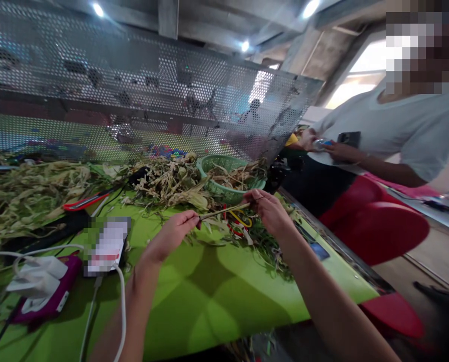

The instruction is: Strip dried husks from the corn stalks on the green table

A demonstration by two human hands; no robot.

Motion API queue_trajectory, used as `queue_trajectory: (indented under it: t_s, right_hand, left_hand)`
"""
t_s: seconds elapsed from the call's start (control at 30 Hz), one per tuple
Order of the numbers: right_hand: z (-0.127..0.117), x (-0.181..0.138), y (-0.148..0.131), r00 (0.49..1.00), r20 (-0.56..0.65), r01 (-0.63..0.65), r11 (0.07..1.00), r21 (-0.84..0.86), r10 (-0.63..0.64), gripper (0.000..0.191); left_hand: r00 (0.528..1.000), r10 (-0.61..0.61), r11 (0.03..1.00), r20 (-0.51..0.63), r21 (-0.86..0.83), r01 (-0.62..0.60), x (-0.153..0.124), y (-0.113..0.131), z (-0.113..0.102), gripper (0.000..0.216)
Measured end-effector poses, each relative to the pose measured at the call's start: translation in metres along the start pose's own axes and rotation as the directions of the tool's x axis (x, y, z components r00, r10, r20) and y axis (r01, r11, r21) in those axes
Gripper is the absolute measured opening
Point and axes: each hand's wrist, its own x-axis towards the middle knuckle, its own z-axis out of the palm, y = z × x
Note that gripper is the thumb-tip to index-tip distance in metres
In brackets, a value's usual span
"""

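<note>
A thin dried leaf strip (224, 210) stretches between my two hands above the green table (209, 296). My left hand (174, 234) pinches its near end, fingers closed. My right hand (268, 207) pinches the far end, fingers closed too. Under my right hand lie scissors with yellow and red handles (239, 218) among loose green scraps. Behind them stands a green basket (224, 178) filled with dried leaves.
Heaps of dried leaves (32, 191) cover the table's left and back. A phone (107, 246), white charger (38, 276) with cable and a purple case lie at left. A perforated metal screen (152, 90) stands behind. A seated person (390, 151) holds a phone at right.
</note>
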Motion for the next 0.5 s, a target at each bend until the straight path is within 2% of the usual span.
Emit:
queue_trajectory:
  t_s: [0.13,0.33,0.4,0.5]
  right_hand:
    - [0.006,-0.004,0.001,0.998,0.053,-0.038,0.996,-0.078,0.042,0.042]
    - [0.008,-0.003,-0.004,0.999,0.019,0.033,0.990,-0.138,-0.031,0.037]
    - [0.002,0.000,-0.006,0.999,-0.014,0.048,0.989,-0.137,-0.051,0.034]
    - [-0.012,0.005,-0.009,0.989,-0.138,0.046,0.992,-0.116,-0.061,0.031]
  left_hand:
    - [0.998,-0.007,1.000,-0.067,-0.028,0.005,-0.001,0.001,-0.006,0.030]
    - [0.989,-0.017,0.991,-0.148,0.131,0.037,0.000,0.000,-0.011,0.028]
    - [0.991,-0.021,0.990,-0.135,0.138,0.039,0.000,-0.002,-0.014,0.028]
    - [0.992,-0.032,0.988,-0.124,0.145,0.050,-0.002,-0.005,-0.018,0.030]
